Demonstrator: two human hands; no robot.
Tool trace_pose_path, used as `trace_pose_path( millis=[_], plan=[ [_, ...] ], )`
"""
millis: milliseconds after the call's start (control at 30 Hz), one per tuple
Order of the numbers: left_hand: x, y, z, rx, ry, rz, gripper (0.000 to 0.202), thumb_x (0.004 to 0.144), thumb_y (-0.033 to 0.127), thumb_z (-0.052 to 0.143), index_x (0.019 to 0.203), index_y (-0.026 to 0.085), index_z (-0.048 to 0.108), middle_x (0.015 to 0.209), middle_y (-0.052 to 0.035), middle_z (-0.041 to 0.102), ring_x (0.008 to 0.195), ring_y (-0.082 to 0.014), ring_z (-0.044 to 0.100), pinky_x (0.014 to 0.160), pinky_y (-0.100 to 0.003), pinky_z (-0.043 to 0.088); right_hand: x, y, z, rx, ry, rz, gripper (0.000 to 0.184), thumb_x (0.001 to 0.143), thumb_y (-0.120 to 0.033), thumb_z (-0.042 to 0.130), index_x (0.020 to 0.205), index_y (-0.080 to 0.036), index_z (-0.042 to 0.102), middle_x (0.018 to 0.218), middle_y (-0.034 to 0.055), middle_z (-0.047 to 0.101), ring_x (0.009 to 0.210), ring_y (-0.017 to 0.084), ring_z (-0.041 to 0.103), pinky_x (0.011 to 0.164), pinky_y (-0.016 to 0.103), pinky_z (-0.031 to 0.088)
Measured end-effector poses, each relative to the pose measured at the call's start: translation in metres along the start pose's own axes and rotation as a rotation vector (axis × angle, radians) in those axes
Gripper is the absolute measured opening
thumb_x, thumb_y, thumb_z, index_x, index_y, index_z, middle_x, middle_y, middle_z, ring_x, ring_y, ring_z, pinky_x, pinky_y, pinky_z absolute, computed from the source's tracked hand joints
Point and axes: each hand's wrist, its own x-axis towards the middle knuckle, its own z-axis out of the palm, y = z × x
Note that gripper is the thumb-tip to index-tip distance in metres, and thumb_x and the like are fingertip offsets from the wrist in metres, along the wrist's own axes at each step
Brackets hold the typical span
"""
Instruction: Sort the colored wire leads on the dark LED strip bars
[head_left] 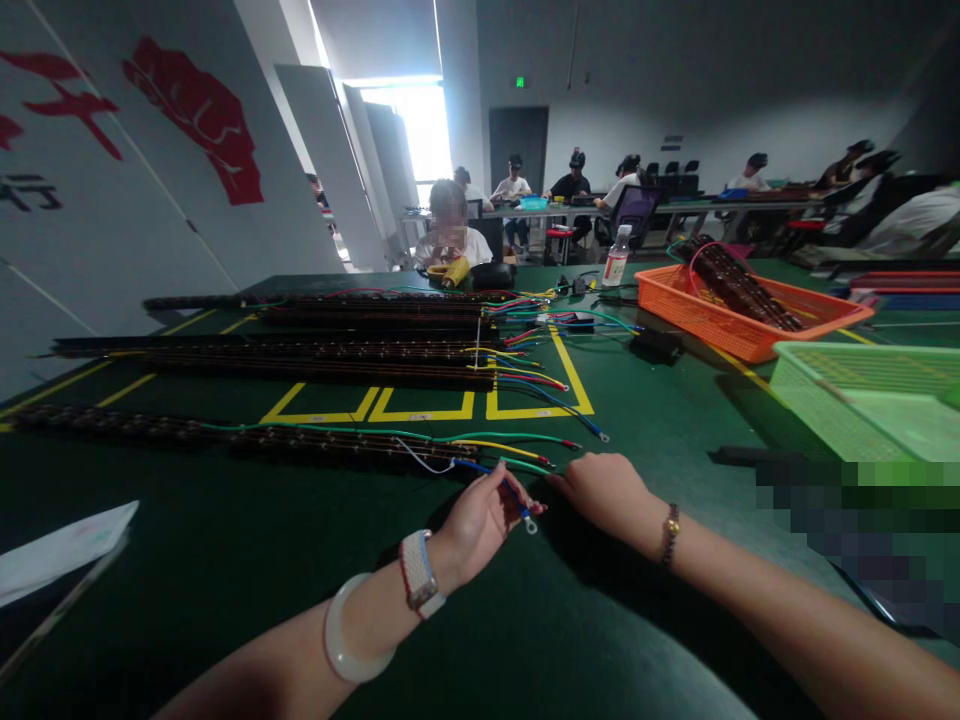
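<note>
My left hand [480, 520] pinches a blue wire [501, 484] that ends in a ring terminal, near the end of the nearest long black strip [225, 432] on the green table [225, 560]. My right hand [604, 490] lies beside it, fingers curled, its tips touching a green wire [525, 466] from the same strip. Yellow, green and white wires fan out from that strip's end. What the right fingers hold is hidden.
More long black strips [300, 355] with coloured wires lie further back over yellow floor-tape boxes. An orange basket [742, 310] and a green basket [862, 400] stand at the right. A paper sheet [60, 550] lies left. A water bottle [616, 256] and seated people are beyond.
</note>
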Motion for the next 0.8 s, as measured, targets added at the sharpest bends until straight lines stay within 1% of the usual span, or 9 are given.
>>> trace_pose_path(
  millis=[100,167,233,267,367,467,600,700,800],
  plan=[
    [0.001,0.000,-0.001,-0.012,-0.008,0.000,0.025,0.088,0.029,0.048,0.070,0.013,0.056,0.069,-0.0050,0.059,0.072,-0.0180,0.061,0.077,-0.034,0.046,-0.006,0.000,-0.012,0.005,0.069,0.007,0.048,0.093,-0.043,0.037,0.072,-0.015,0.070,0.070,0.0117,0.069,0.064,0.022,0.067,0.054,0.026,0.043],
    [0.002,-0.001,-0.003,-0.058,0.002,-0.007,0.022,0.087,0.027,0.049,0.071,0.013,0.056,0.069,-0.0042,0.059,0.070,-0.0165,0.060,0.078,-0.034,0.046,-0.014,-0.002,-0.025,0.033,0.179,-0.020,0.049,0.095,-0.042,0.033,0.072,-0.016,0.068,0.068,0.0096,0.068,0.061,0.019,0.065,0.052,0.024,0.039],
    [0.003,-0.002,-0.006,-0.104,0.002,-0.026,0.022,0.087,0.027,0.050,0.072,0.013,0.057,0.069,-0.0036,0.060,0.068,-0.0147,0.059,0.075,-0.031,0.047,-0.024,-0.008,-0.036,0.072,0.289,-0.112,0.049,0.094,-0.045,0.033,0.073,-0.017,0.067,0.068,0.0075,0.068,0.060,0.017,0.064,0.051,0.024,0.036],
    [0.004,-0.003,-0.008,-0.113,-0.009,-0.043,0.024,0.087,0.029,0.050,0.071,0.013,0.058,0.069,-0.0036,0.060,0.067,-0.0139,0.059,0.073,-0.029,0.047,-0.029,-0.012,-0.040,0.085,0.312,-0.165,0.048,0.093,-0.047,0.035,0.073,-0.017,0.066,0.066,0.0066,0.067,0.059,0.016,0.063,0.051,0.023,0.036],
    [0.006,-0.003,-0.010,-0.099,-0.037,-0.064,0.031,0.088,0.035,0.048,0.069,0.013,0.058,0.068,-0.0040,0.059,0.063,-0.0123,0.057,0.067,-0.025,0.045,-0.040,-0.025,-0.039,0.072,0.304,-0.264,0.041,0.089,-0.050,0.045,0.077,-0.017,0.066,0.064,0.0059,0.067,0.057,0.017,0.062,0.050,0.023,0.034],
    [0.004,-0.002,-0.006,-0.090,-0.019,-0.037,0.030,0.088,0.034,0.048,0.068,0.013,0.057,0.072,-0.0049,0.059,0.069,-0.0126,0.057,0.072,-0.025,0.045,-0.042,-0.034,-0.027,0.048,0.245,-0.285,0.034,0.088,-0.045,0.049,0.083,-0.015,0.066,0.067,0.0080,0.069,0.057,0.017,0.063,0.049,0.023,0.035],
    [0.002,0.000,-0.003,-0.095,-0.011,-0.038,0.029,0.089,0.031,0.047,0.068,0.013,0.057,0.074,-0.0056,0.059,0.073,-0.0124,0.057,0.074,-0.024,0.044,-0.037,-0.035,-0.019,0.064,0.185,-0.268,0.030,0.092,-0.035,0.044,0.089,-0.015,0.065,0.069,0.0090,0.070,0.056,0.016,0.064,0.048,0.022,0.035],
    [0.004,-0.001,-0.005,-0.105,-0.029,-0.053,0.029,0.088,0.032,0.048,0.069,0.013,0.058,0.073,-0.0047,0.060,0.068,-0.0115,0.055,0.070,-0.024,0.044,-0.036,-0.033,-0.021,0.108,0.168,-0.217,0.035,0.094,-0.038,0.036,0.094,-0.018,0.064,0.071,0.0070,0.070,0.056,0.017,0.065,0.048,0.023,0.036],
    [0.007,-0.003,-0.008,-0.107,-0.064,-0.028,0.030,0.088,0.035,0.048,0.076,0.012,0.061,0.077,-0.0058,0.062,0.072,-0.0127,0.057,0.075,-0.026,0.045,-0.033,-0.029,-0.025,0.125,0.163,-0.169,0.038,0.095,-0.038,0.031,0.091,-0.020,0.064,0.074,0.0061,0.070,0.058,0.018,0.065,0.049,0.024,0.038]
  ],
)
